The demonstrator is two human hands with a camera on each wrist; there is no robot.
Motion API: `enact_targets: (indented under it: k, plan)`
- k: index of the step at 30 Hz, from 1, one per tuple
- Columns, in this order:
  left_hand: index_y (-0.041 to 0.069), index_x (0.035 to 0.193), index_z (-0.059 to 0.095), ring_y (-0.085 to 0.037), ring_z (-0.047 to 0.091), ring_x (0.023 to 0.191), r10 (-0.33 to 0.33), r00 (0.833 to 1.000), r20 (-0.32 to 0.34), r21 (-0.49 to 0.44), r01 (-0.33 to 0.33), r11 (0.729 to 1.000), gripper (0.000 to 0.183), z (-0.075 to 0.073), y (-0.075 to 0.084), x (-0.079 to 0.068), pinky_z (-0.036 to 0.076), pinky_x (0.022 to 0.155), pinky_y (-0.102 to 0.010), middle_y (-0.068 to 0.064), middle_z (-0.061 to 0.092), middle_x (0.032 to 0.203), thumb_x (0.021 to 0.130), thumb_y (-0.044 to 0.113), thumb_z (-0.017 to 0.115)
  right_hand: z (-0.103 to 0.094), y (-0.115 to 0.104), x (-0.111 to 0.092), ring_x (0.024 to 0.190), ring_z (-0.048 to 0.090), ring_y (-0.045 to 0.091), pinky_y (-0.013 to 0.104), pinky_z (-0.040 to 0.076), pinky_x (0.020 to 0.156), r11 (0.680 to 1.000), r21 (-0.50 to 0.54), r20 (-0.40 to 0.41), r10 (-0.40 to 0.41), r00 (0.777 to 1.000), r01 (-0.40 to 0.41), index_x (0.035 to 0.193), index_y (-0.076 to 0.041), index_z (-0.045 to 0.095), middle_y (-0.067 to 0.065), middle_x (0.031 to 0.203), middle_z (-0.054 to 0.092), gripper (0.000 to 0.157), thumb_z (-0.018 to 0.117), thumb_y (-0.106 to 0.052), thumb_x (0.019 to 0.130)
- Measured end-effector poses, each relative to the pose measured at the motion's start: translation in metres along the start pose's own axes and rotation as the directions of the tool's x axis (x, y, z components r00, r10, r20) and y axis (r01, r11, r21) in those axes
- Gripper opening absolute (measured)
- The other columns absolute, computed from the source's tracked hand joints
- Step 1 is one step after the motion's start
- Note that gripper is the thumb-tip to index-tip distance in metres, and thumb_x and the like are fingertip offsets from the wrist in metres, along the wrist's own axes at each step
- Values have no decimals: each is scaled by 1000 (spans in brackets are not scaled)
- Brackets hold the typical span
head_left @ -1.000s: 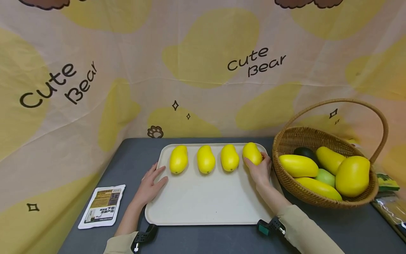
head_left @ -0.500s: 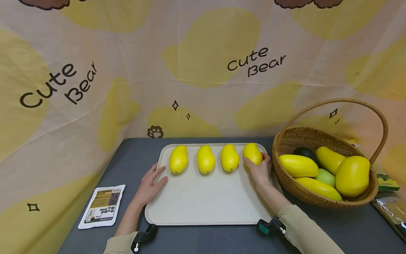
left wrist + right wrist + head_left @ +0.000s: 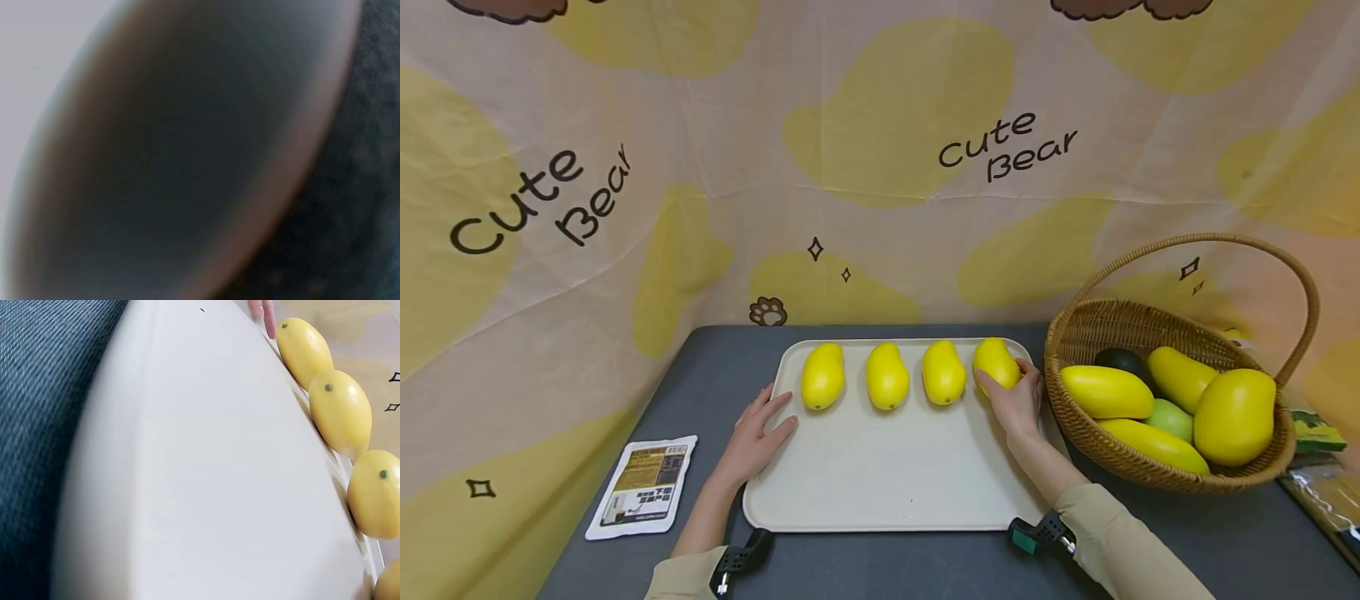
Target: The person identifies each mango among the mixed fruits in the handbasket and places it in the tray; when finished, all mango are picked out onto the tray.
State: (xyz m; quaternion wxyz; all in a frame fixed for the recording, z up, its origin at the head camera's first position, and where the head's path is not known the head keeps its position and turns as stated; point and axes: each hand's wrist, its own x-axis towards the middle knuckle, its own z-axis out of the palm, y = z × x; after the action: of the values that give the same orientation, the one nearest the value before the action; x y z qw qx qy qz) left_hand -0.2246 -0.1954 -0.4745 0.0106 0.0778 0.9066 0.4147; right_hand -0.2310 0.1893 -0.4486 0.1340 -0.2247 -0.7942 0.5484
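A row of several yellow mangoes lies along the far side of a white tray (image 3: 887, 475). My right hand (image 3: 1018, 404) holds the rightmost mango (image 3: 995, 358), thumb on its near left side and fingers at its right. To its left lie a second mango (image 3: 943, 372), then one more (image 3: 887, 377). On the tray's left edge rests my left hand (image 3: 756, 442), fingers spread, close to the leftmost mango (image 3: 822, 377). The right wrist view shows the mangoes from the side, with the nearest mango (image 3: 389, 584) cut off at the corner. The left wrist view is mostly a dark blur.
At the right stands a wicker basket (image 3: 1067, 429) with a tall handle, holding yellow fruit, a green one and a dark one. A white printed pouch (image 3: 643, 487) lies on the grey table (image 3: 700, 375) at the left. Packets (image 3: 1318, 433) lie beyond the basket.
The rightmost mango shifts very slightly in my right hand. My left hand stays on the tray's edge, and the other mangoes have not moved.
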Motion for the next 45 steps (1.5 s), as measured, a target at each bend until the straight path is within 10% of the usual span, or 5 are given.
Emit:
enact_targets:
  k: [31,38,45]
  plan:
    - [8,148,42,-45,6,145,-26,1000,12,-14,26,1000,55,-1,-1,0,8,109,-69,-16,14,161,99,28,58,-10,-11,-11,144,17,34,49,16,116,995,-18,80,-94,992,95,153,-7,17,18,156,14,82,64,-36,92]
    - [7,148,41,-44,7,145,-14,1000,9,-11,14,1000,56,0,-2,0,8,110,-68,-17,14,161,98,28,58,-28,-29,-33,147,6,35,55,12,116,967,-39,228,-238,944,253,155,-8,13,12,162,-1,76,58,-30,97]
    - [6,147,43,-45,8,145,-7,1000,1,-6,7,1000,55,0,-2,0,8,110,-68,-18,15,160,98,26,58,-59,-45,-64,132,40,26,40,37,108,915,61,345,-394,852,399,135,-8,50,11,142,42,40,60,-19,98]
